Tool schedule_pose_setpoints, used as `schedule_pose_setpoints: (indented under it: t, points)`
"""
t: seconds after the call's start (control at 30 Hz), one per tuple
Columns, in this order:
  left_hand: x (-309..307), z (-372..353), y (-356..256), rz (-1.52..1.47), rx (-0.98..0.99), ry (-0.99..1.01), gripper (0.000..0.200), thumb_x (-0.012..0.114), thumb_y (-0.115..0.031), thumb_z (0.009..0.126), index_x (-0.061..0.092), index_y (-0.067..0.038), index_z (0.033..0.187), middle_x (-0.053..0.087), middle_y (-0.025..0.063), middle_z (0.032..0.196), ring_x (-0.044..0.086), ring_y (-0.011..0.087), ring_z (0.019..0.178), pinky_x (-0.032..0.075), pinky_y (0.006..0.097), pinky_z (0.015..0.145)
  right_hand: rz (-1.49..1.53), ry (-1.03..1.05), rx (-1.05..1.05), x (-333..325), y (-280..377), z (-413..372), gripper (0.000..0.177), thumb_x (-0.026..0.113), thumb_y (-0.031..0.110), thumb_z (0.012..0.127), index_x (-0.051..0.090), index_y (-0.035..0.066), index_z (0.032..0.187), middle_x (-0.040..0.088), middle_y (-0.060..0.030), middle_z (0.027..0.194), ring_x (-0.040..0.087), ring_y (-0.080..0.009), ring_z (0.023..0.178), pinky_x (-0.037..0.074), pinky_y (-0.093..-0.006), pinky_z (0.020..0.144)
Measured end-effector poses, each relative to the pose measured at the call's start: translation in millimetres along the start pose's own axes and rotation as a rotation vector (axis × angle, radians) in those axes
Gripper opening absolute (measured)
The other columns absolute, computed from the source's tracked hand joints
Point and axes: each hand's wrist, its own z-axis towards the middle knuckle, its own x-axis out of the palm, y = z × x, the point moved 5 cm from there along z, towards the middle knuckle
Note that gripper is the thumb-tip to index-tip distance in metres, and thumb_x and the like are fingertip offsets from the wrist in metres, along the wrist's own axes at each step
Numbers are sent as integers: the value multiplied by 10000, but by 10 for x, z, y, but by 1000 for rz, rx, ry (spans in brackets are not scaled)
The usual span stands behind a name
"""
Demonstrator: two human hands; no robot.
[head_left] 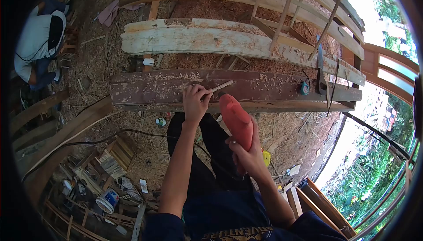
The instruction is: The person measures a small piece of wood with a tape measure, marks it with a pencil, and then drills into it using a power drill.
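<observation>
My left hand point(196, 102) pinches a short, thin wooden stick point(222, 86) with its fingertips, close over a brown plank point(264, 84) strewn with shavings. The stick's free end points to the right. Wrapped around the lower part of a red drill-like power tool point(238, 119) is my right hand point(250, 156). The tool's dark nose points up at the plank's near edge, just below the stick. Its exact kind is hard to make out.
Behind the plank lie pale boards point(198, 38) and a wooden frame point(286, 16). A tape measure point(304, 88) and a handsaw point(322, 75) rest at the right. A dark cable point(132, 130) crosses the floor. A person point(42, 42) is at the far left; a bucket point(107, 200) stands lower left.
</observation>
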Motion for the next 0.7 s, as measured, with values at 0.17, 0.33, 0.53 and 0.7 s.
schedule_pose_setpoints:
  t: [0.17,0.33,0.53,0.7]
  points:
    - [8,7,-2,8,-12,14,136,817,-260,872,788,-133,911,630,-22,903,568,232,905,424,423,876,-16,-24,15,-53,-14,45,883,647,47,891,195,194,1635,574,-195,1278,579,-137,543,485,-286,467]
    - [7,1,-12,-16,-10,-10,123,817,-247,868,787,-133,903,646,-25,907,571,234,922,422,429,892,10,-62,46,-46,50,38,850,626,22,886,218,114,1626,633,-88,948,597,-117,553,489,-265,478]
    - [-4,8,-14,-20,-38,1,104,827,-229,857,785,-137,881,653,-27,902,585,243,949,432,435,919,-76,-43,-32,-74,19,100,883,677,48,869,234,153,1626,574,-168,1299,598,-127,608,495,-288,515]
    - [-18,11,-18,-17,-40,1,95,821,-222,864,789,-135,882,655,-28,907,590,245,951,432,433,919,-104,-44,12,-45,21,90,887,680,55,867,235,159,1628,577,-162,1297,595,-120,625,496,-287,529]
